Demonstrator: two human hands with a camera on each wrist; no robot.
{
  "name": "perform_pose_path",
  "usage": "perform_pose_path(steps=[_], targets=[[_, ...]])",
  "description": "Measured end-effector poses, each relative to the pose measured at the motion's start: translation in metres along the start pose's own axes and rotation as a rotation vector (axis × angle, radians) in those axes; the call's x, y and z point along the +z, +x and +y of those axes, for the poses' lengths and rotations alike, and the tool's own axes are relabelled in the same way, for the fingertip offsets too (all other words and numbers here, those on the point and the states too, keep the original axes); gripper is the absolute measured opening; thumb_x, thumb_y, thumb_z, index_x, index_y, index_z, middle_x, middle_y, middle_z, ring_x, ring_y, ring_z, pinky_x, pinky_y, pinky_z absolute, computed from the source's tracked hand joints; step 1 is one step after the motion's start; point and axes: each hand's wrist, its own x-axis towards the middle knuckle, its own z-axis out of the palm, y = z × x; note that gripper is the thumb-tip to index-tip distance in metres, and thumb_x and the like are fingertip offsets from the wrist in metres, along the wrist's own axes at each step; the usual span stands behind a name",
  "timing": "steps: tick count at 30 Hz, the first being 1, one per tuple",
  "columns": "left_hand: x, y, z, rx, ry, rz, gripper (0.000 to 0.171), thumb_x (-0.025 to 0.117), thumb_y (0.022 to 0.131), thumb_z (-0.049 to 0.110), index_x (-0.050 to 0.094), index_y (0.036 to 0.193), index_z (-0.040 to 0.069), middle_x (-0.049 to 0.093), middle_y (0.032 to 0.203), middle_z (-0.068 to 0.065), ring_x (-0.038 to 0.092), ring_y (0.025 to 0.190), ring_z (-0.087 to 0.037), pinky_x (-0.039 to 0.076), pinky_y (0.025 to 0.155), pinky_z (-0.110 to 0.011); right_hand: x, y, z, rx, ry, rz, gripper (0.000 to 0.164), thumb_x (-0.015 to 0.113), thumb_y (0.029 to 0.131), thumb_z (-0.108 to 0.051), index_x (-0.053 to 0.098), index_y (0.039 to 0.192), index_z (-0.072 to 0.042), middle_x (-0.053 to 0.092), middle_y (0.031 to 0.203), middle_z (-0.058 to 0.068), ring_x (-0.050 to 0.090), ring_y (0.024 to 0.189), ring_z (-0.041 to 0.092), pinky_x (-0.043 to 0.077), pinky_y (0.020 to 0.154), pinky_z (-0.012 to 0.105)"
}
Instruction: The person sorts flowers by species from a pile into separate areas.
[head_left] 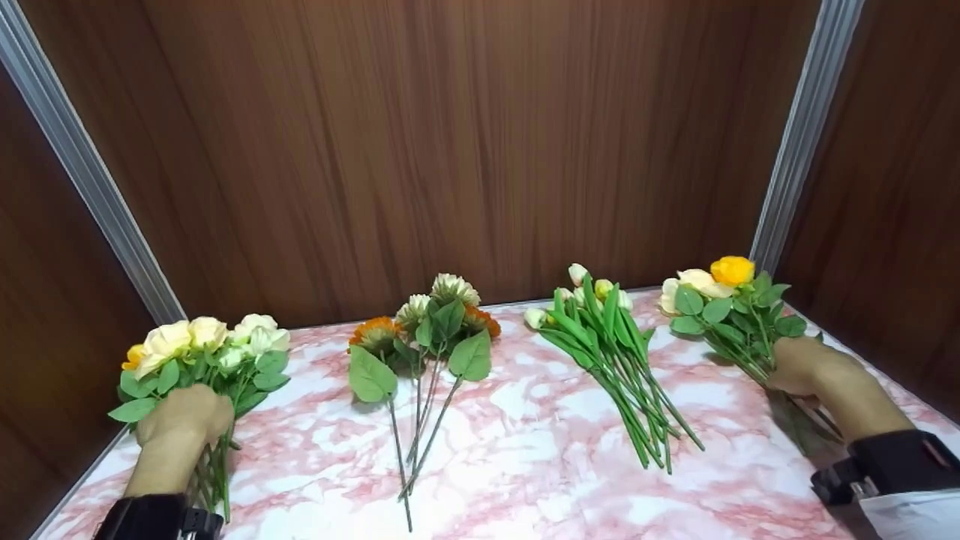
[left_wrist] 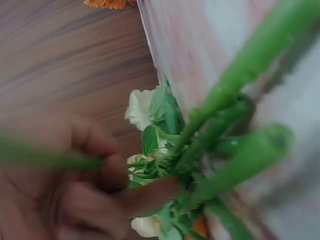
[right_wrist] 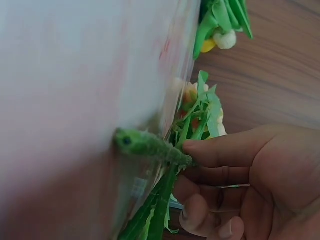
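Note:
At the left of the head view, a bunch of cream and yellow roses (head_left: 206, 337) lies on the table, with my left hand (head_left: 186, 416) over its stems. The left wrist view is blurred: curled fingers (left_wrist: 95, 195) hold a green stem (left_wrist: 55, 157), close beside several thicker stems (left_wrist: 230, 145). On the far right, my right hand (head_left: 814, 367) grips a second bunch of roses (head_left: 727, 289) just below the leaves. Thumb and index finger (right_wrist: 225, 150) pinch a stem (right_wrist: 150, 145) there, its cut end pointing away from the hand.
Between the hands lie orange and whitish flowers (head_left: 427, 322) on thin stems, and a bunch of pale tulips (head_left: 600, 337). The table (head_left: 517, 450) has a pink-and-white marbled top. Brown wood-grain panels (head_left: 450, 150) with metal corner posts (head_left: 802, 135) enclose it.

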Motion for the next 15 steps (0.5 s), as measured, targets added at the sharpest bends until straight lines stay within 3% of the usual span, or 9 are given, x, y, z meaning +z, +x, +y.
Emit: perform_pose_path(steps=[5, 12, 15], targets=[[-0.006, -0.003, 0.009, -0.056, -0.060, 0.130, 0.060, 0.027, 0.094, 0.039, 0.054, 0.114, -0.011, 0.048, 0.117, -0.041, 0.055, 0.093, -0.052, 0.044, 0.052, -0.046, 0.000, 0.000, 0.001, 0.031, 0.033, -0.003, 0.011, 0.054, 0.072, -0.009, 0.050, 0.062, -0.008, 0.055, 0.056, 0.005, 0.049, 0.039, 0.011, 0.038, 0.038, 0.021], [-0.019, -0.010, 0.018, -0.039, -0.139, 0.190, 0.064, 0.024, 0.095, 0.041, 0.052, 0.116, -0.012, 0.046, 0.119, -0.042, 0.051, 0.099, -0.055, 0.045, 0.054, -0.047, 0.000, 0.000, 0.001, 0.018, 0.000, 0.012, 0.009, 0.052, 0.072, -0.006, 0.052, 0.063, -0.006, 0.055, 0.054, 0.005, 0.050, 0.038, 0.011, 0.037, 0.037, 0.020], [-0.023, -0.013, 0.023, -0.031, -0.172, 0.222, 0.063, 0.025, 0.096, 0.041, 0.053, 0.114, -0.013, 0.047, 0.118, -0.041, 0.052, 0.099, -0.055, 0.045, 0.056, -0.047, -0.004, 0.000, 0.003, 0.032, -0.025, 0.028, 0.007, 0.052, 0.073, -0.003, 0.054, 0.067, -0.003, 0.058, 0.061, 0.012, 0.054, 0.045, 0.016, 0.041, 0.039, 0.026]])
